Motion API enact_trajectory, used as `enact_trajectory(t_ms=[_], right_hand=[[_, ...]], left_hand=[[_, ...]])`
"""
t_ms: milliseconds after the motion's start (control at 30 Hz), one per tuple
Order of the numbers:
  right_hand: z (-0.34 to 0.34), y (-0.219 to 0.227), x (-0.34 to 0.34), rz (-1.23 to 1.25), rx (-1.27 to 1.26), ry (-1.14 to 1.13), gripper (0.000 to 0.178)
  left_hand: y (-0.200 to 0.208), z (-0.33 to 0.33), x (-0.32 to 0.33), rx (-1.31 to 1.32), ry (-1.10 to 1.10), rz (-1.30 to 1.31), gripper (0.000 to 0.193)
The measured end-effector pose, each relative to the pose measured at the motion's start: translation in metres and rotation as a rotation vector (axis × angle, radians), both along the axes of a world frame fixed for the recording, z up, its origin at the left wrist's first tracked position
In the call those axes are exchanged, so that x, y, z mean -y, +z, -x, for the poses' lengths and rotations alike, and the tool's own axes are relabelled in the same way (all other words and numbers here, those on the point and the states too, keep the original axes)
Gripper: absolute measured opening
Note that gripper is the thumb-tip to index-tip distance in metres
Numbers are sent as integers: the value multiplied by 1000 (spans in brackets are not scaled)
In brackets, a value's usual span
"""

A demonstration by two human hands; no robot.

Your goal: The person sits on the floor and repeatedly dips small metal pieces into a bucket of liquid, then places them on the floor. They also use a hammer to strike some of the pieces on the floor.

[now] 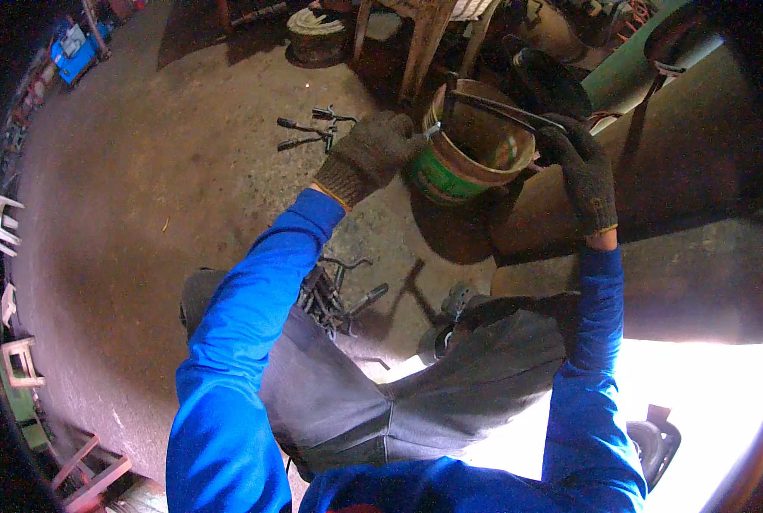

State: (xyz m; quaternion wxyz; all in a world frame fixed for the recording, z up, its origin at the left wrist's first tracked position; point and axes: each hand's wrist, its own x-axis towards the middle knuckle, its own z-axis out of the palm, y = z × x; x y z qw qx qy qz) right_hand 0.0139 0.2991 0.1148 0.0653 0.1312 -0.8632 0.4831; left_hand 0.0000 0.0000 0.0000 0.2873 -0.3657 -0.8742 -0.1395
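Observation:
My left hand (368,158), in a dark knitted glove, is closed on a small tool with a pale tip (433,132), by the bucket's left rim; its kind I cannot make out. My right hand (585,175), gloved too, is closed around one end of a thin bent metal rod (505,109). That rod reaches left over the bucket, and a dark upright piece stands at its far end. Below both hands is a worn round bucket (448,178) with a green patch on its side; its inside is partly in shadow.
Several bent metal rods with black grips (311,130) lie on the floor left of the bucket. A pile of similar dark pieces (321,301) lies between my legs. Large cylinders (638,171) lie at the right. A wooden-legged seat (424,43) stands behind the bucket.

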Motion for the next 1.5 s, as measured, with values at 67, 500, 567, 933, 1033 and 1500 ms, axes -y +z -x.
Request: enact_trajectory(t_ms=[67,500,567,933,1033,1500], right_hand=[[3,-1,0,2,32,-2,30],[23,-27,-60,-601,-403,210,25],[22,-25,-59,-641,-480,239,27],[14,-21,-40,-485,-221,237,24],[10,-11,-31,-225,51,169,26],[8,-10,-8,20,118,143,27]], left_hand=[[-1,1,2,57,19,1,17],[4,-5,16,155,94,-224,18],[0,-7,19,174,68,-339,22],[7,-9,20,180,116,-350,26],[7,-9,19,192,60,-349,27],[12,-19,2,198,97,-111,18]])
